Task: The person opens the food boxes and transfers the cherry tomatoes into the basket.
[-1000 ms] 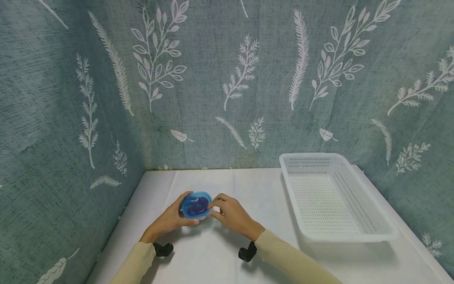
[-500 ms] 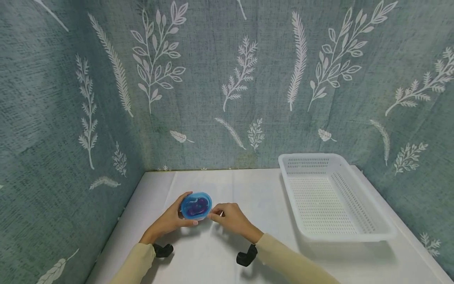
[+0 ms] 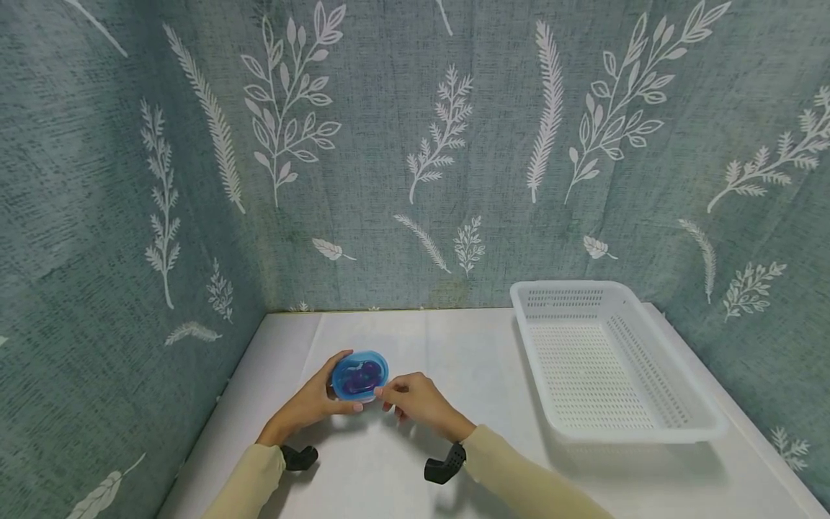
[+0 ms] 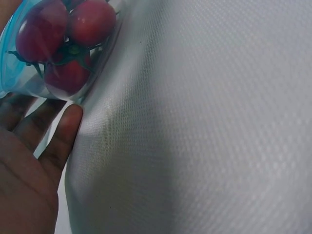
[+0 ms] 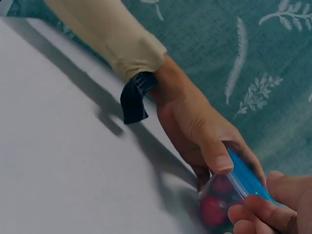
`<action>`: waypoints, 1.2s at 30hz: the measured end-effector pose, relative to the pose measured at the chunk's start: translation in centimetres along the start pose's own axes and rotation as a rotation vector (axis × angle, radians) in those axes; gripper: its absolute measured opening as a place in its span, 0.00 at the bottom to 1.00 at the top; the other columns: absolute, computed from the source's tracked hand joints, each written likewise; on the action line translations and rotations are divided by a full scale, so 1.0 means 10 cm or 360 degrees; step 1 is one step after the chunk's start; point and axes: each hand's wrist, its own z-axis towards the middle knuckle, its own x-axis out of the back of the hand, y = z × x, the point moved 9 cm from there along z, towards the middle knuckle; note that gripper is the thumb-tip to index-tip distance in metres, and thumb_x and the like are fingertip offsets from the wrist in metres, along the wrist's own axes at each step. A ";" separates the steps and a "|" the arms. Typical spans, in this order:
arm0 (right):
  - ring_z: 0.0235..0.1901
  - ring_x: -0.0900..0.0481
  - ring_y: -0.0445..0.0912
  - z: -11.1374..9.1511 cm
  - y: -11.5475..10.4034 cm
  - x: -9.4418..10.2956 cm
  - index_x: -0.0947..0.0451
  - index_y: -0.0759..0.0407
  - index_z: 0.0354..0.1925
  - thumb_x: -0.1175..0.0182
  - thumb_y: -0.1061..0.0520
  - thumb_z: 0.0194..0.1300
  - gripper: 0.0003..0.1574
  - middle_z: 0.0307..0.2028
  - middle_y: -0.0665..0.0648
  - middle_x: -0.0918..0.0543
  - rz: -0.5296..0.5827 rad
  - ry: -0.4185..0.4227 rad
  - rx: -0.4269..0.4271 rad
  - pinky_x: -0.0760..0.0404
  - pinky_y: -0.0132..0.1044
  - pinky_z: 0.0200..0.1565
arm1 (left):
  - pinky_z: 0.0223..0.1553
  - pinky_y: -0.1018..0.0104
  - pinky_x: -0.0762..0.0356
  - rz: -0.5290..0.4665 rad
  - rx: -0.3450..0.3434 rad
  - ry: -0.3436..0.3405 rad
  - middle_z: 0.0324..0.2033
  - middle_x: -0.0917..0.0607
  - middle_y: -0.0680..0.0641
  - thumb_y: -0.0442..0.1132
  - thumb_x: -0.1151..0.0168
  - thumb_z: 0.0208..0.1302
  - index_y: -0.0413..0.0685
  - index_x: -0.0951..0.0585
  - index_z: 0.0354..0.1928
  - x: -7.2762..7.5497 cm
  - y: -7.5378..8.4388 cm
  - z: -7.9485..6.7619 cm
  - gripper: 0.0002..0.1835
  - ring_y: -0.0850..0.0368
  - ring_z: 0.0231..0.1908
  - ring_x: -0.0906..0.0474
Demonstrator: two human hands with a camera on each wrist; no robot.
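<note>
My left hand [image 3: 311, 400] holds a small clear plastic container [image 4: 34, 87] with a blue lid [image 3: 359, 395], fingers and thumb spread round its sides. Inside are several small red tomatoes [image 4: 92, 22] with green stems, which look purple through the lid in the head view. The container is tilted, its lid facing up toward the head camera. At the lid's near right edge, my right hand [image 3: 424, 407] pinches the rim between thumb and curled fingers. The right wrist view shows this thumb on the blue lid [image 5: 246, 175] and the fingers below its edge. The lid looks seated on the container.
A white perforated plastic basket [image 3: 593, 375] stands on the right of the white-covered table [image 3: 467, 339]. Teal fabric [image 3: 376, 144] with white leaf patterns surrounds the table behind and at both sides. A black strap mount [image 3: 445, 465] sits on the right wrist.
My right hand has slid along the lid's rim toward its near edge, and its fingers have curled in more. The left hand and the container have stayed nearly still.
</note>
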 end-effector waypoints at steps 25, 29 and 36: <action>0.24 0.25 0.39 0.04 0.16 -0.09 0.12 0.66 0.39 0.34 0.50 0.72 0.18 0.30 0.55 0.14 0.0605 0.0034 -0.0221 0.24 0.32 0.30 | 0.57 0.52 0.25 -0.0028 0.0006 -0.0010 0.72 0.36 0.37 0.44 0.18 0.55 0.58 0.51 0.82 -0.01 0.02 0.00 0.61 0.42 0.64 0.28; 0.26 0.24 0.41 0.04 0.16 -0.07 0.12 0.65 0.38 0.33 0.50 0.72 0.17 0.31 0.56 0.13 0.0600 0.0056 -0.0173 0.23 0.33 0.32 | 0.56 0.53 0.25 0.0002 -0.0005 0.0006 0.71 0.34 0.38 0.44 0.18 0.54 0.58 0.50 0.82 0.00 0.03 0.00 0.61 0.43 0.62 0.27; 0.26 0.25 0.40 0.04 0.12 0.01 0.12 0.66 0.40 0.33 0.52 0.72 0.16 0.33 0.59 0.12 0.0546 0.0067 -0.0087 0.24 0.32 0.32 | 0.58 0.51 0.29 0.0021 -0.0032 0.0016 0.71 0.34 0.43 0.44 0.17 0.53 0.57 0.50 0.82 0.01 0.05 0.00 0.62 0.44 0.65 0.32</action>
